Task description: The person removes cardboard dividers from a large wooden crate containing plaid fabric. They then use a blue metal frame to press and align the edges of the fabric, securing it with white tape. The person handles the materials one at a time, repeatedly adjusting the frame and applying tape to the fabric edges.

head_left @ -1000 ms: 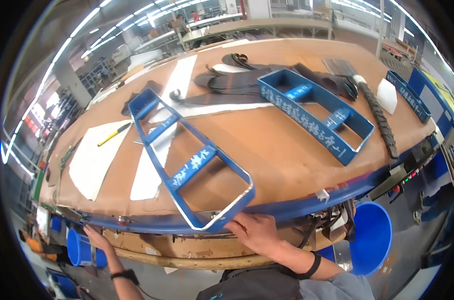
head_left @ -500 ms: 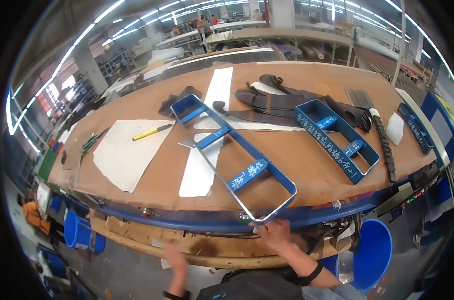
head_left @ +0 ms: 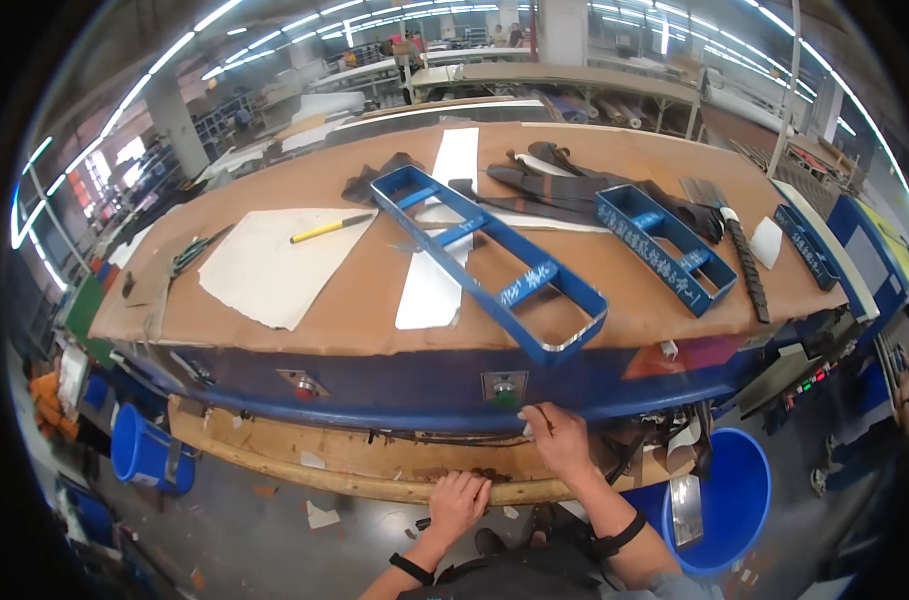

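My right hand [head_left: 559, 440] is closed in front of the table's blue side, below a green button [head_left: 505, 390]. A small whitish bit shows at its fingertips, too small to name. Lower and to the left, my left hand [head_left: 459, 502] has its fingers bent together at the wooden rail [head_left: 375, 487]; anything under them is hidden. Above both hands, a long blue cutting die [head_left: 525, 282] with crossbars lies slantwise on the brown tabletop [head_left: 345, 310], its near end reaching past the front edge. Neither hand touches it. A shorter blue cutting die [head_left: 665, 250] lies to its right.
A yellow knife [head_left: 330, 229] lies on a white sheet [head_left: 265, 270] at the left. Dark leather pieces [head_left: 555, 190] are heaped at the back. A black-wrapped handle [head_left: 746, 270] and another blue die [head_left: 807, 247] lie right. Blue bins [head_left: 750, 500] stand on the floor.
My left hand, blurred before, has moved right to the wooden rail. The view has shifted, showing more of the table's front side. My right hand now appears farther below the long die's near end.
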{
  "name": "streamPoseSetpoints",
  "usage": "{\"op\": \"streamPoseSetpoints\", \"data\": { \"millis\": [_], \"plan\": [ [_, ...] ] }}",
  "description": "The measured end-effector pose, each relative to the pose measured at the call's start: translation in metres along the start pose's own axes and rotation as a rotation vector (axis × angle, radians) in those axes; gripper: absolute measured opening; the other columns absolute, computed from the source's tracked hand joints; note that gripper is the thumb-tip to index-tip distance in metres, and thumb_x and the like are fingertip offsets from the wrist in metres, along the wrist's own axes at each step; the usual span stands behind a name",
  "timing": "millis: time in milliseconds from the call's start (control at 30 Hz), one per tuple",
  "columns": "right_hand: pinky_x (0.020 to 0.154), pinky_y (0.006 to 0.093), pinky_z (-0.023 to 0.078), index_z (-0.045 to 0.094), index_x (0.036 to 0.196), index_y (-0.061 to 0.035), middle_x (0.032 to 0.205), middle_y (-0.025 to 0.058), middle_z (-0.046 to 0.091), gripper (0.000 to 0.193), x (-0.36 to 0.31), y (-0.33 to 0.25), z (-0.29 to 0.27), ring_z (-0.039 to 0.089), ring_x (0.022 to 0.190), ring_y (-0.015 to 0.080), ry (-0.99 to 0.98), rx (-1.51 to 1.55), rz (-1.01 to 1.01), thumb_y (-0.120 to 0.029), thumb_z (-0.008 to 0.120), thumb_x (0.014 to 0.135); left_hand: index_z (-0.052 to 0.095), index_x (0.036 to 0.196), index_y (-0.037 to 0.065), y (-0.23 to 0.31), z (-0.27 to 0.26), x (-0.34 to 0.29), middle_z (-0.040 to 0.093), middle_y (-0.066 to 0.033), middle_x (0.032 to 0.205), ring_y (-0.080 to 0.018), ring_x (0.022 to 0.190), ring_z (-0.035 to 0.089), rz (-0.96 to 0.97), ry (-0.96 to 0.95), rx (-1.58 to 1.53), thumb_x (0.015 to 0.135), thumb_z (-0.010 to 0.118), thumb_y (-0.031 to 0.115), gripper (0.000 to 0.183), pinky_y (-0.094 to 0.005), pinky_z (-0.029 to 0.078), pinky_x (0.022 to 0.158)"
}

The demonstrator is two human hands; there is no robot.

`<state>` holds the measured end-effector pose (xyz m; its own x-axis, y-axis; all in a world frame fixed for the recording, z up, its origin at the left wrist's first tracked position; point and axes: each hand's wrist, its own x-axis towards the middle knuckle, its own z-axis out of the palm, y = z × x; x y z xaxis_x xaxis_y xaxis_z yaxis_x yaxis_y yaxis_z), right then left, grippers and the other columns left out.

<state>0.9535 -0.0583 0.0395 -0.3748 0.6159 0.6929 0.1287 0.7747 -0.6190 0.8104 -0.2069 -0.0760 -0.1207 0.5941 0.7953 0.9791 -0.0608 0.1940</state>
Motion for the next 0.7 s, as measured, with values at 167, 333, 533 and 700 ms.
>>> {"op": "streamPoseSetpoints", "data": {
  "millis": [167,333,533,700],
  "plan": [
    [0.074,0.0456,0.053,0.071,0.088,-0.0028,0.087,0.0154,0.07,0.014,-0.086,0.05,-0.002,0.067,0.082,0.0372,0.055,-0.153,0.015,-0.015,0.067,0.094,0.067,0.084,0.008,0.005,0.012,-0.006,0.064,-0.0104,0.082,-0.0321,0.081,0.061,-0.085,-0.004,-0.025,0.088,0.073,0.013,0.009,-0.0432,0.048,0.072],
    [0.083,0.0475,0.048,0.074,0.09,-0.0067,0.092,0.0111,0.067,0.016,-0.137,0.072,0.004,0.061,0.092,0.0337,-0.031,-0.422,-0.163,-0.022,0.07,0.092,0.068,0.084,0.006,0.011,0.025,-0.024,0.064,-0.0121,0.086,-0.0347,0.086,0.059,-0.17,0.015,-0.084,0.088,0.071,0.013,0.009,-0.0461,0.046,0.076],
    [0.088,0.046,0.047,0.074,0.092,-0.0075,0.096,0.0083,0.067,0.016,-0.16,0.091,0.006,0.061,0.098,0.031,-0.114,-0.311,-0.118,-0.023,0.068,0.094,0.067,0.08,0.004,0.012,0.04,-0.05,0.062,-0.014,0.084,-0.0364,0.084,0.058,-0.202,0.062,-0.085,0.086,0.073,0.011,0.011,-0.0471,0.046,0.076],
    [0.093,0.0447,0.047,0.073,0.097,-0.0066,0.1,0.0096,0.068,0.016,-0.183,0.096,-0.009,0.061,0.101,0.0309,-0.119,-0.263,-0.145,-0.022,0.067,0.095,0.064,0.077,0.002,0.023,0.054,-0.072,0.059,-0.0143,0.08,-0.0362,0.079,0.055,-0.222,0.105,-0.099,0.087,0.072,0.009,0.015,-0.0465,0.044,0.073]
  ]
}}
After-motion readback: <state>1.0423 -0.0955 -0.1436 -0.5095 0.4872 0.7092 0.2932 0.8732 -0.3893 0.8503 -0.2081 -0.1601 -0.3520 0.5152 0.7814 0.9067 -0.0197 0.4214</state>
